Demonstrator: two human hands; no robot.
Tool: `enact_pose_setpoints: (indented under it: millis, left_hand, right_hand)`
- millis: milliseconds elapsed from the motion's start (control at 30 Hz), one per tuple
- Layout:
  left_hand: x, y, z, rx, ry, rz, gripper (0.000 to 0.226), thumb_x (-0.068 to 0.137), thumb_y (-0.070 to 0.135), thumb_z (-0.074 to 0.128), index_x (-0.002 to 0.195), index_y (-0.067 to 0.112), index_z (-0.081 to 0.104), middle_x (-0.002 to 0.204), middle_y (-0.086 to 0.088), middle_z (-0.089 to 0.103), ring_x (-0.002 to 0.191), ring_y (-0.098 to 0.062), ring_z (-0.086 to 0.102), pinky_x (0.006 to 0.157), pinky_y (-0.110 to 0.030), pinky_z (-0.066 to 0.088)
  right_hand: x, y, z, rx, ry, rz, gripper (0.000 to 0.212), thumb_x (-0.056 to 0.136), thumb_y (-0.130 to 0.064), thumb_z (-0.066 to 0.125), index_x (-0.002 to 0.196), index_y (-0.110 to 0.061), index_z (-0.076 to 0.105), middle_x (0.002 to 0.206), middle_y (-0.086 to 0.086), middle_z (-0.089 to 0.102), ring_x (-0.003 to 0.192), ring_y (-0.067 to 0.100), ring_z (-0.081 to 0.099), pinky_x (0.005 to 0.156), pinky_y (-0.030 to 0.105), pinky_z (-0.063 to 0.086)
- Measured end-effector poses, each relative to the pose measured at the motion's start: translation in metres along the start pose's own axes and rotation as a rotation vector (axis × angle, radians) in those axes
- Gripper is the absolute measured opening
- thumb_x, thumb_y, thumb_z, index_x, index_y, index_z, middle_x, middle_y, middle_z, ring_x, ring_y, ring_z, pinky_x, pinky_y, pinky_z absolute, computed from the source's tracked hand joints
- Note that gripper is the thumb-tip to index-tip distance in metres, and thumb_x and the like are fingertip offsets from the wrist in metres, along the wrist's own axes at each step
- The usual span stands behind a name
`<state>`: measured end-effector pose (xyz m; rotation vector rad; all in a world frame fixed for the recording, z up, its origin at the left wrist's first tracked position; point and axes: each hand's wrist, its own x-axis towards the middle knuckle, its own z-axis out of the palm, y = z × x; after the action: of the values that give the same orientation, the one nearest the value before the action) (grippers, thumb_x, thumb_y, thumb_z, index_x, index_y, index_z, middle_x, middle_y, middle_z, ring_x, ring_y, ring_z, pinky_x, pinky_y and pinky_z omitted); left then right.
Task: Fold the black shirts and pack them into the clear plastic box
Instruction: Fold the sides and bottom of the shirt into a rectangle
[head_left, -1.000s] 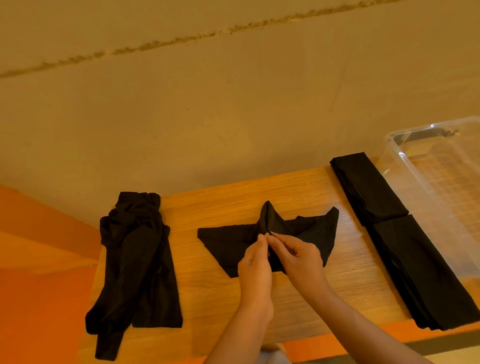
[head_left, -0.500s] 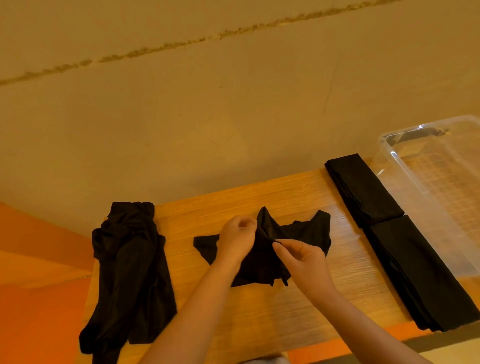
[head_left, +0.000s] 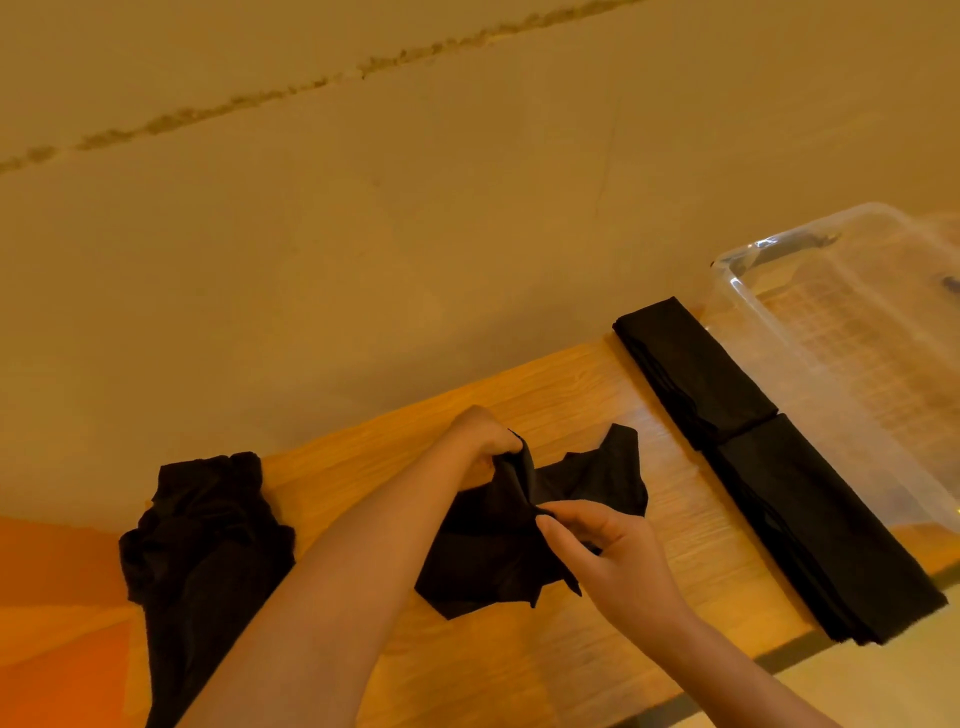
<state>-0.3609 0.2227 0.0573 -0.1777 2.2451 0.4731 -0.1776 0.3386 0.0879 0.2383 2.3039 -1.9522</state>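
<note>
A crumpled black shirt (head_left: 587, 483) lies in the middle of the wooden table (head_left: 571, 395). My left hand (head_left: 480, 441) grips a bunched fold at its far left side. My right hand (head_left: 605, 551) pinches the cloth close by, on the near side. Two folded black shirts lie end to end at the right: the far one (head_left: 691, 379) and the near one (head_left: 826, 530). They sit beside the clear plastic box (head_left: 852, 332), whose inside shows no cloth. A heap of unfolded black shirts (head_left: 202, 540) lies at the left.
A plain beige wall (head_left: 363, 234) rises right behind the table. An orange surface (head_left: 57, 613) shows at the lower left beyond the table's left end. The table's near edge runs along the lower right.
My left hand has moved from beside the right hand up to the shirt's far left fold and lifted it. The shirt is more bunched. The view has shifted downward.
</note>
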Motion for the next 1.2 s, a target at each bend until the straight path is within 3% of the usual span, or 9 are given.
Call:
enact_pose_setpoints:
  millis: [267,367,467,533,600,733,900,967,1200]
  left_hand:
    - [0.015,-0.003,-0.011,0.118,0.168,0.151,0.03,0.083,0.017,0.062,0.057,0.012,0.048,0.062,-0.003,0.047,0.056,-0.018,0.047,0.046,-0.029,0.031]
    - [0.01,-0.006,-0.028,0.024,0.2,0.173,0.012,0.082,0.015,0.063,0.073,0.008,0.068,0.075,-0.005,0.064,0.068,-0.02,0.062,0.054,-0.033,0.046]
    - [0.0,-0.013,-0.051,-0.096,0.203,0.179,0.019,0.083,0.008,0.058,0.092,0.006,0.074,0.089,-0.01,0.072,0.079,-0.021,0.07,0.073,-0.034,0.058]
    - [-0.016,-0.017,-0.068,-0.193,0.211,0.174,0.022,0.084,0.007,0.054,0.095,0.006,0.073,0.085,-0.009,0.073,0.07,-0.018,0.069,0.066,-0.031,0.057]
    - [-0.037,-0.021,-0.085,-0.276,0.242,0.162,0.023,0.083,0.007,0.053,0.095,0.007,0.073,0.072,-0.007,0.071,0.056,-0.014,0.062,0.055,-0.025,0.047]
    - [-0.091,-0.031,-0.117,-0.472,0.329,0.234,0.021,0.082,0.004,0.054,0.087,0.01,0.074,0.056,-0.004,0.068,0.048,-0.015,0.059,0.055,-0.026,0.04]
    - [-0.167,-0.029,-0.149,-0.646,0.495,0.366,0.021,0.084,0.003,0.054,0.08,0.013,0.072,0.056,-0.006,0.068,0.046,-0.013,0.063,0.053,-0.024,0.042]
    - [-0.191,-0.029,-0.159,-0.714,0.558,0.4,0.022,0.084,0.003,0.054,0.079,0.014,0.071,0.057,-0.006,0.069,0.047,-0.014,0.063,0.053,-0.024,0.043]
    - [-0.24,-0.039,-0.177,-0.854,0.691,0.492,0.017,0.088,0.008,0.055,0.086,0.014,0.071,0.065,-0.006,0.072,0.058,-0.016,0.069,0.062,-0.026,0.048]
  right_hand:
    - [-0.004,-0.007,-0.007,-0.093,0.007,-0.096,0.019,0.088,-0.016,0.066,0.105,-0.021,0.073,0.092,-0.013,0.073,0.089,0.002,0.068,0.075,0.022,0.056]
    - [-0.005,-0.011,-0.013,-0.14,0.038,-0.139,0.024,0.087,-0.011,0.067,0.101,-0.029,0.072,0.089,-0.018,0.073,0.085,-0.001,0.068,0.073,0.016,0.054]
    - [-0.005,-0.017,-0.023,-0.196,0.077,-0.191,0.028,0.086,-0.01,0.068,0.099,-0.034,0.069,0.087,-0.021,0.071,0.081,-0.001,0.068,0.071,0.014,0.053]
    - [-0.003,-0.023,-0.032,-0.237,0.11,-0.236,0.03,0.086,-0.01,0.068,0.099,-0.036,0.067,0.09,-0.025,0.07,0.083,-0.003,0.067,0.072,0.012,0.052]
    - [0.002,-0.032,-0.044,-0.276,0.14,-0.287,0.033,0.085,-0.009,0.067,0.099,-0.038,0.065,0.091,-0.026,0.07,0.085,-0.006,0.067,0.074,0.009,0.051]
    - [0.018,-0.058,-0.069,-0.349,0.229,-0.441,0.023,0.085,-0.015,0.066,0.105,-0.026,0.066,0.092,-0.017,0.073,0.083,-0.006,0.067,0.071,0.007,0.051]
    - [0.043,-0.114,-0.091,-0.34,0.293,-0.57,0.023,0.086,-0.01,0.067,0.103,-0.026,0.068,0.085,-0.04,0.064,0.081,-0.008,0.065,0.074,0.005,0.048]
    - [0.054,-0.139,-0.098,-0.331,0.288,-0.591,0.023,0.086,-0.014,0.068,0.097,-0.034,0.067,0.083,-0.039,0.064,0.084,-0.01,0.064,0.076,0.004,0.046]
    - [0.082,-0.202,-0.105,-0.416,0.203,-0.676,0.015,0.088,-0.022,0.065,0.095,-0.036,0.065,0.077,-0.031,0.066,0.082,-0.013,0.062,0.077,0.006,0.046]
